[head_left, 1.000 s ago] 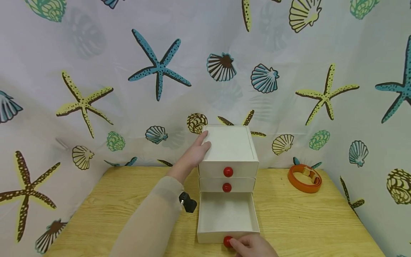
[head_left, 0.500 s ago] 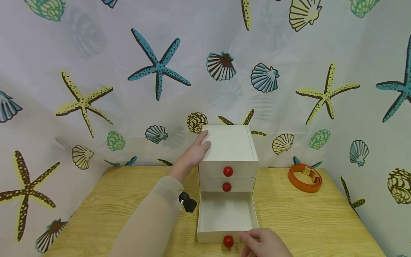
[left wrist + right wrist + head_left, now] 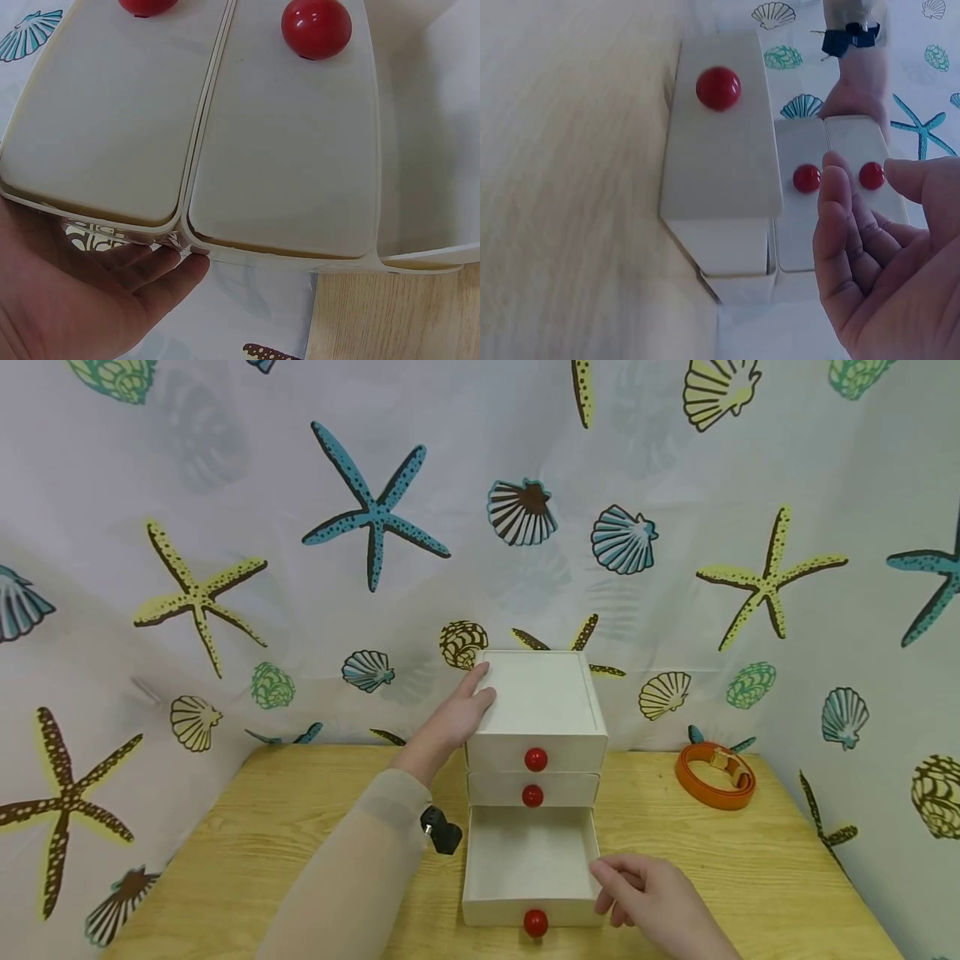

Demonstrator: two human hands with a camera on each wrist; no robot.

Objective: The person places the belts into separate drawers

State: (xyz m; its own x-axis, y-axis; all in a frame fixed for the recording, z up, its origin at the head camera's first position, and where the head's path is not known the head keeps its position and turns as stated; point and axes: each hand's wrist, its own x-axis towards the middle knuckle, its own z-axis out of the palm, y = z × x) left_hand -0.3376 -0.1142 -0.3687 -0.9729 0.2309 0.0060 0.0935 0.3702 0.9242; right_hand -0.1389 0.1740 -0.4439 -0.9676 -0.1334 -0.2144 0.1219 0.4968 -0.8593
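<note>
A white three-drawer box (image 3: 542, 693) with round red knobs stands in the middle of the table in the head view. Its bottom drawer (image 3: 531, 912) is pulled out, and no object shows inside. My left hand (image 3: 459, 714) rests against the box's left side near the top; in the left wrist view its fingers (image 3: 154, 281) lie fairly straight along that side. Just off the drawer's front right corner, my right hand (image 3: 652, 893) holds nothing, its fingers loosely bent. The right wrist view shows a gap between its thumb and fingers, with the bottom drawer's knob (image 3: 718, 88) apart from them.
A coiled orange belt (image 3: 714, 777) with a gold-coloured buckle lies on the wooden table (image 3: 720, 868) at the back right. Behind the table hangs a white curtain (image 3: 465, 602) printed with starfish and shells, which also closes in both sides.
My right hand has let go of the bottom drawer's knob and moved right and slightly up, away from it. The left hand and the drawer have stayed in place.
</note>
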